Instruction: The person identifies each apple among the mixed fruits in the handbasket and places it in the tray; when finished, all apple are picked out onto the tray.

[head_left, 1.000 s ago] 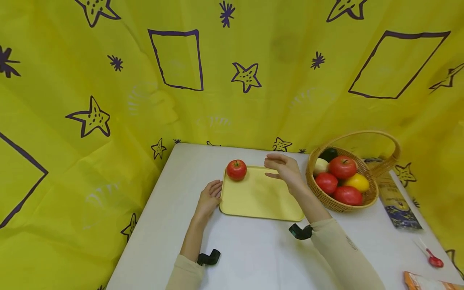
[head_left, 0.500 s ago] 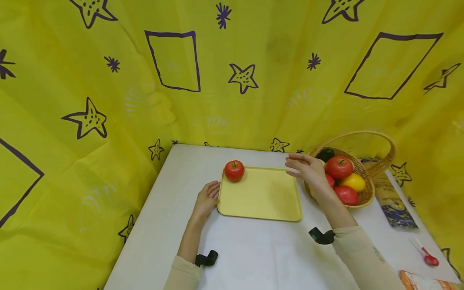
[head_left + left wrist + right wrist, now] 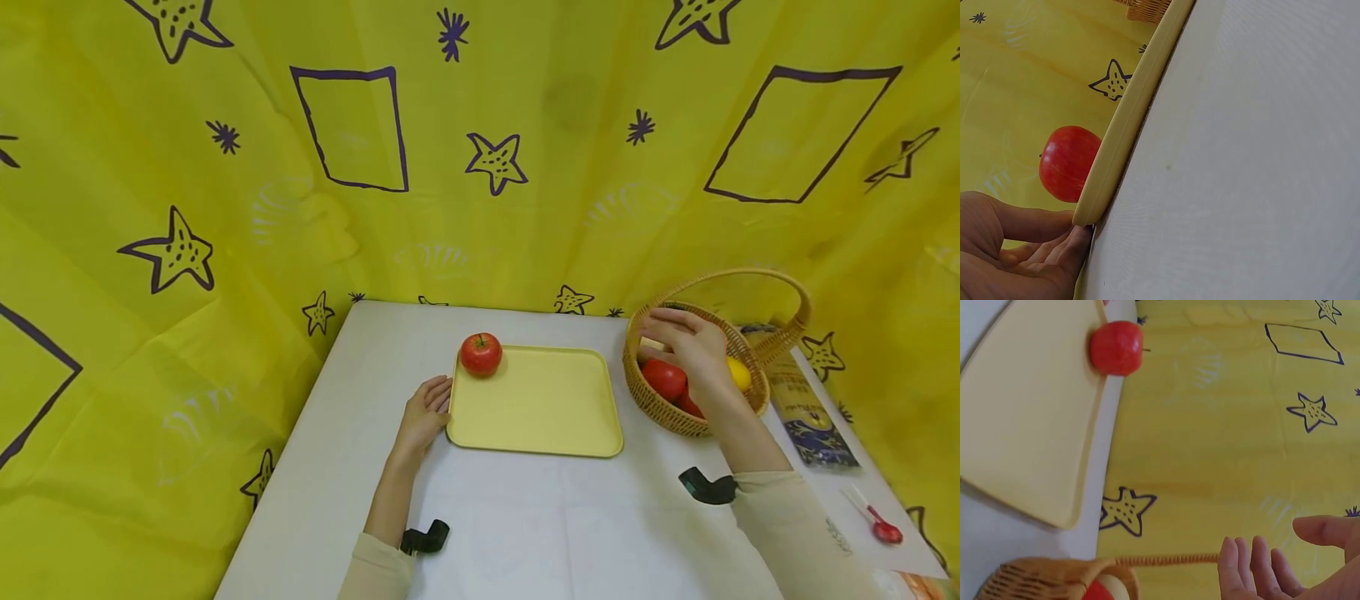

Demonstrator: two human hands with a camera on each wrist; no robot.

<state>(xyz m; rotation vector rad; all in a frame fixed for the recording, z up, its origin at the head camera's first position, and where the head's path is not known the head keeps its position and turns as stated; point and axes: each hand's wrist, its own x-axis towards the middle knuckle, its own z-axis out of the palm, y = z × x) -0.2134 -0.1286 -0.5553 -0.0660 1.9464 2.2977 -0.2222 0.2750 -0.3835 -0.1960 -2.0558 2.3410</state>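
My left hand [image 3: 422, 419] rests against the left edge of a pale yellow tray [image 3: 555, 408], its fingers lying along the rim. In the left wrist view the thumb touches the tray's edge [image 3: 1113, 153] near the corner. A red apple [image 3: 481, 354] sits in the tray's back left corner. Over a wicker basket [image 3: 675, 419] hovers my right hand [image 3: 693, 350], its fingers loosely extended and holding nothing. Below the hand show red fruit [image 3: 664, 379] and part of a yellow lemon-like fruit [image 3: 738, 373]; the hand hides the rest.
The basket's arched handle [image 3: 795, 317] rises on its right. Beyond it lie a dark blue and gold packet [image 3: 813, 425], a red spoon-like item [image 3: 886, 532] and an orange-edged packet [image 3: 926, 585]. A patterned yellow curtain [image 3: 450, 225] stands behind the white table [image 3: 525, 525].
My right hand has moved right, from above the tray to over the basket. The left hand has stayed at the tray's edge, and the view has shifted slightly.
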